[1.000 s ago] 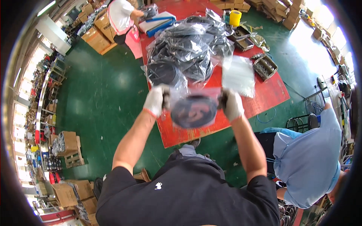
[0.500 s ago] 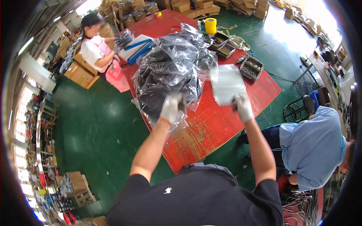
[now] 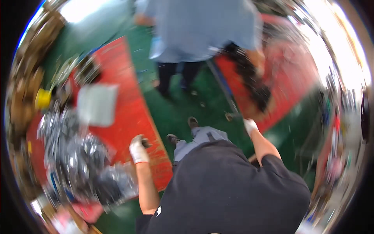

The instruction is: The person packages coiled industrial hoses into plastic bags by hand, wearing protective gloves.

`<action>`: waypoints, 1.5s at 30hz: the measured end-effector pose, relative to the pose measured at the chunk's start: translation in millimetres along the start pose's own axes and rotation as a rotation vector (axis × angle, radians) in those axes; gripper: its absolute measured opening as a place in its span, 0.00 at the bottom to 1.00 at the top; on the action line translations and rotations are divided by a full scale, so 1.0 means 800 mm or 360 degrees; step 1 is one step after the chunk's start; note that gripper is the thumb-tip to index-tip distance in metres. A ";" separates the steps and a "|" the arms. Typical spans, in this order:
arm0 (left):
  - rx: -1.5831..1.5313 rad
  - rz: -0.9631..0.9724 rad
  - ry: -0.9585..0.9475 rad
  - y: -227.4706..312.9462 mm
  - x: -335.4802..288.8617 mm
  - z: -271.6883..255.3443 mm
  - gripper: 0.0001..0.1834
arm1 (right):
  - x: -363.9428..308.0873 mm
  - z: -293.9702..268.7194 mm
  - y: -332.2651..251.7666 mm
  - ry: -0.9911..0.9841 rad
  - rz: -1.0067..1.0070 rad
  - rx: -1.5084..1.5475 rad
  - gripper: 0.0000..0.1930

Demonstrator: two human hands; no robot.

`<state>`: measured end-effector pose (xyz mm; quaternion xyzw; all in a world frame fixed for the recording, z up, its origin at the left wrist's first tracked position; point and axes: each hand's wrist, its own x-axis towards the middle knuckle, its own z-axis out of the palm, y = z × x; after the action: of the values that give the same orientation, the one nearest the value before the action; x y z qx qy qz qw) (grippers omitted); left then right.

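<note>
My left hand [image 3: 139, 149], in a white work glove with dark fingertips, is above the worn front part of a red table [image 3: 130, 111]. Its fingers look loosely bent but are smeared, and I make out no object in them. Left of it lies a heap of dark items in clear plastic bags [image 3: 83, 156]. Beyond the hand, a stack of clear flat bags [image 3: 97, 104] rests on the red top. My right hand [image 3: 250, 126], also gloved, is beside the near corner of a second red table [image 3: 286, 87]; motion blur hides its fingers.
A person in a light blue top [image 3: 204, 29] stands ahead between the two tables, reaching toward dark items [image 3: 253, 84] on the second one. Parts bins [image 3: 86, 70] and a yellow tape roll [image 3: 43, 98] are at the left. Green floor [image 3: 183, 103] runs between the tables.
My view has swung to the right, putting the first table on my left. My left hand has come off the bagged heap, and my right hand has left the stack of clear bags.
</note>
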<state>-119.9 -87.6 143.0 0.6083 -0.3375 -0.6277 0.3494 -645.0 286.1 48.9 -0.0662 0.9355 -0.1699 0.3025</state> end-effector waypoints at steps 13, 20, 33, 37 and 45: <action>0.0409 0.0079 -0.0546 0.025 -0.035 0.297 0.13 | 0.092 -0.155 0.070 0.0944 0.0764 0.0484 0.32; 0.0861 -0.0305 -0.0881 -0.079 -0.155 0.464 0.15 | 0.221 -0.213 0.161 0.0545 0.0562 0.0767 0.40; 0.1592 -0.0266 -0.1843 -0.117 -0.269 0.824 0.18 | 0.234 -0.292 0.171 0.0235 0.0412 0.1927 0.26; 0.1703 0.0443 -0.2554 -0.154 -0.333 0.952 0.23 | 0.217 -0.318 0.214 0.0060 -0.0070 0.2177 0.28; 0.1195 -0.0969 -0.1927 -0.239 -0.397 1.146 0.18 | 0.118 -0.351 0.108 0.0242 -0.0150 0.1318 0.39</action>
<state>-1036.9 282.1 177.8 0.3027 -0.4777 -0.7627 -0.3137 -888.2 423.8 180.1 0.0310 0.8038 -0.5496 0.2257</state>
